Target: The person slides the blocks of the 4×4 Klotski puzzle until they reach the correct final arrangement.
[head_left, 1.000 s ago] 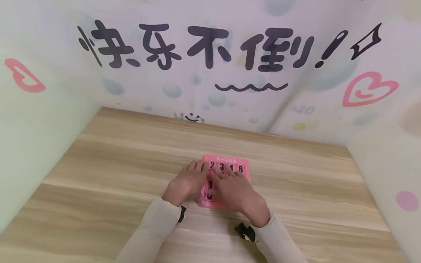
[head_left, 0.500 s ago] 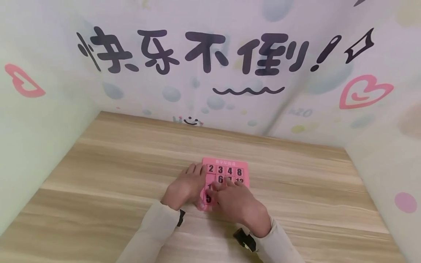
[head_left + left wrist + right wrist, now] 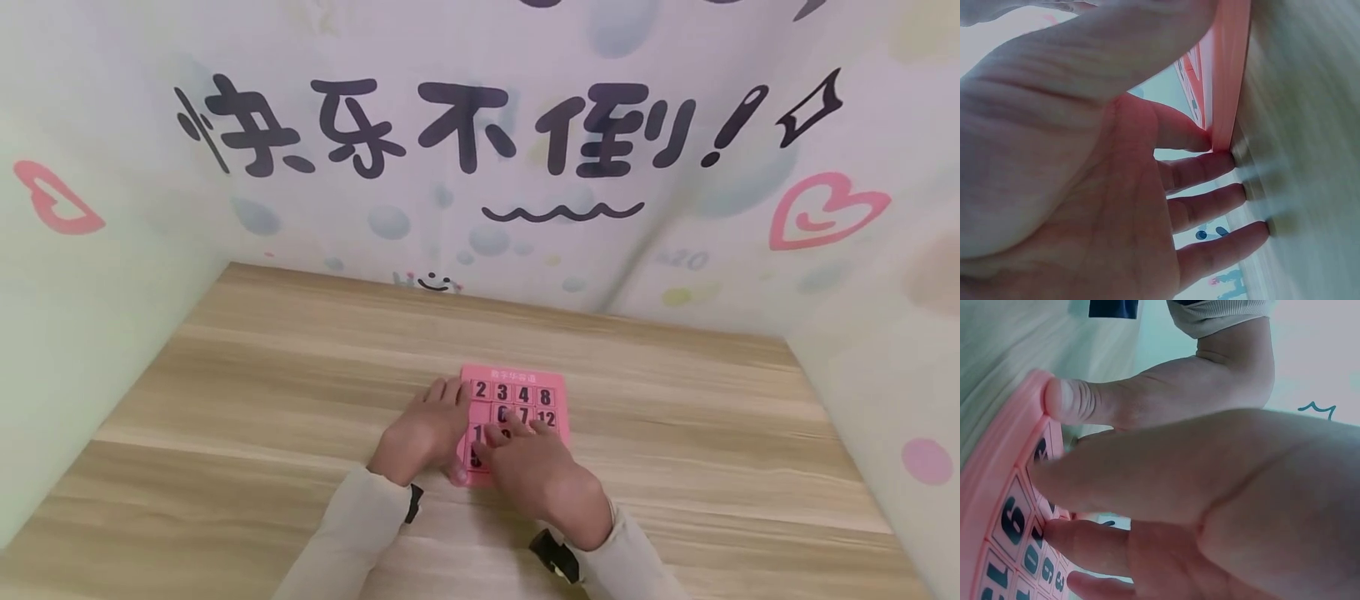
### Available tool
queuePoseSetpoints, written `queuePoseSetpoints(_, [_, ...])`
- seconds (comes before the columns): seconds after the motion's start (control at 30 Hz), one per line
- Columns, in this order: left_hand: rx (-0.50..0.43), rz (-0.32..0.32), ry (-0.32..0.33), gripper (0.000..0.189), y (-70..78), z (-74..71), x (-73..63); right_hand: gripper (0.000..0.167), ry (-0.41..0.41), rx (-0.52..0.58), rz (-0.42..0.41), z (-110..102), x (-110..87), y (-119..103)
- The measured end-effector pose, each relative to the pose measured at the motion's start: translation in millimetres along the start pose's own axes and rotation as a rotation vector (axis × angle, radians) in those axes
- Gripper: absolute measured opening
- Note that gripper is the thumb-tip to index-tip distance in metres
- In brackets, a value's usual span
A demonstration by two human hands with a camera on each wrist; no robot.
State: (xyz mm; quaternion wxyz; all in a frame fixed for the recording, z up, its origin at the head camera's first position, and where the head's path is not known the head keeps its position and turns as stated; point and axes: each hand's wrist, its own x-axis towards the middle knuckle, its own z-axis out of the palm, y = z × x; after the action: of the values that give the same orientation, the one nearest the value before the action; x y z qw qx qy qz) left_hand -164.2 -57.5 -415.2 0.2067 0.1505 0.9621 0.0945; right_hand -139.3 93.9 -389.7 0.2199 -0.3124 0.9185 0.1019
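Note:
A pink sliding number puzzle (image 3: pixel 551 380) lies flat on the wooden table. Its top row reads 2, 3, 4, 8; a gap (image 3: pixel 480 412) shows left of the 6. My left hand (image 3: pixel 420 435) steadies the puzzle's left side. In the right wrist view its thumb (image 3: pixel 1072 400) presses the near left corner, while its straight fingers (image 3: pixel 1207 203) reach along the edge to the tabletop. My right hand (image 3: pixel 538 473) is over the lower right part, with relaxed fingers spread on the tiles. Its thumb (image 3: pixel 1054 481) is over the 5, beside the 9 tile (image 3: pixel 1012 519). Several lower tiles are hidden beneath it.
A light wooden tabletop (image 3: pixel 262 375) surrounds the puzzle. White walls (image 3: pixel 375 225) printed with black characters, hearts and bubbles close off its back and sides. Black straps (image 3: pixel 553 557) show at both wrists, by the pale sleeves.
My right hand has drawn back toward me across the puzzle, uncovering the 6, 7, 12 row. My left hand keeps its place. The whole scene sits slightly lower in the head view.

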Motion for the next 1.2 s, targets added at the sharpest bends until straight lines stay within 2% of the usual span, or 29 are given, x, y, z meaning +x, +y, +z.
queuePoseSetpoints(0.27, [-0.017,0.001,0.011,0.12,0.0,0.9,-2.1,0.054,-0.022,-0.002,0.013,-2,1.2,0])
queuePoseSetpoints(0.53, [-0.046,-0.007,0.004,0.12,-0.8,1.6,-2.4,0.043,0.037,0.022,-0.019,-1,2.8,3])
queuePoseSetpoints(1.2, [-0.036,-0.007,-0.002,0.117,0.4,3.8,0.3,0.049,0.05,0.092,0.004,7,12.9,8])
